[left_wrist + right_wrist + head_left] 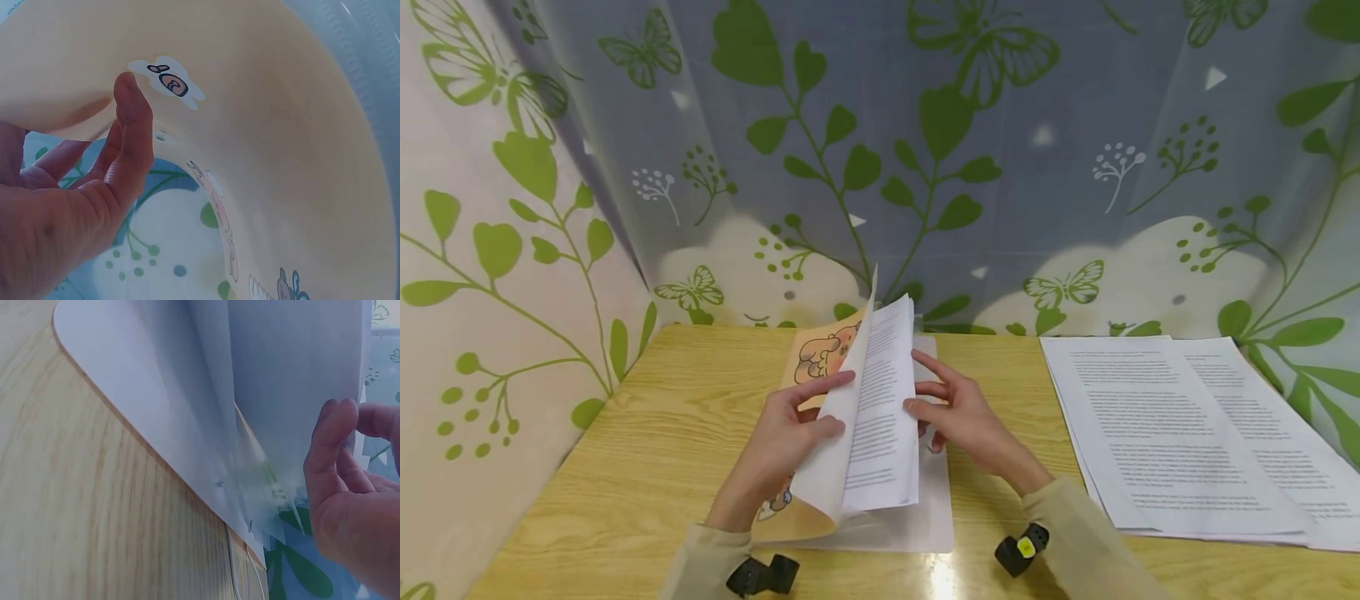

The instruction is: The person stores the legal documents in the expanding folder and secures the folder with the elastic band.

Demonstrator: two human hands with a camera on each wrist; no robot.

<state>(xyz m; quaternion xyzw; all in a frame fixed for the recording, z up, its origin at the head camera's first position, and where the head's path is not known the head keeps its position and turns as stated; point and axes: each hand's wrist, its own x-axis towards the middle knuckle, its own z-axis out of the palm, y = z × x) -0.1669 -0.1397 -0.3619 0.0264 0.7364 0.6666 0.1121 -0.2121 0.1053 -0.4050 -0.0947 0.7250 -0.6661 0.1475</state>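
Note:
A folder with an orange cartoon cover [820, 354] stands partly open on the table, its cover bent up to the left. My left hand [790, 433] pinches this cover between thumb and fingers; the left wrist view shows its curved orange face [269, 125] close by. Upright inside the folder is a stack of printed sheets [883, 392]. My right hand [958, 412] holds the stack by its right edge, thumb in front and fingers behind. Translucent sleeves [250, 506] hang behind the sheets in the right wrist view, above the pale back cover [119, 369] lying on the table.
Loose printed papers [1172, 442] lie in overlapping piles on the right of the wooden table [647, 442]. A patterned curtain [880, 167] hangs along the table's back edge. Two thin cords [233, 562] show beside the folder in the right wrist view.

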